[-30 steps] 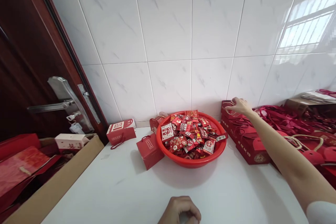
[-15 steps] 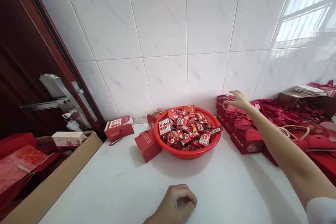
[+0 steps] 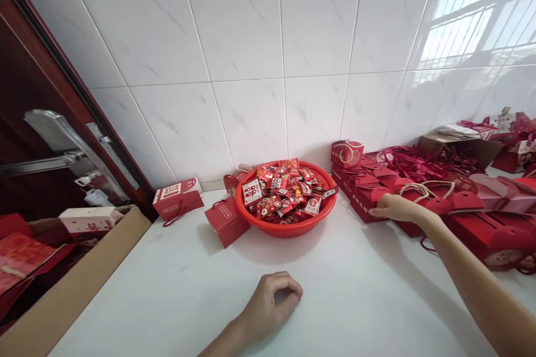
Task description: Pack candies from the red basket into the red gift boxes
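Note:
My left hand (image 3: 272,301) rests on the white table (image 3: 176,290) at the bottom centre, its fingers curled and pinched together with nothing in them. On the right, my right hand (image 3: 396,208) is at the front corner of a red gift box (image 3: 364,201) in a row of such boxes; its fingertips are partly hidden, so whether it grips the box cannot be made out. Between and beyond the hands stands a round red basket (image 3: 288,228) heaped with red-wrapped sweets (image 3: 285,192).
Small red boxes (image 3: 226,220) stand left of the basket. A cardboard carton (image 3: 96,262) of packaging is at the left, by a door handle (image 3: 54,162). More red boxes (image 3: 489,228), ribbons (image 3: 414,164) and an open carton (image 3: 460,148) fill the right. A tiled wall rises behind.
My right hand has come down and nearer, from the small box at the back to the front box of the row. The view has shifted right. My left hand keeps its curled shape.

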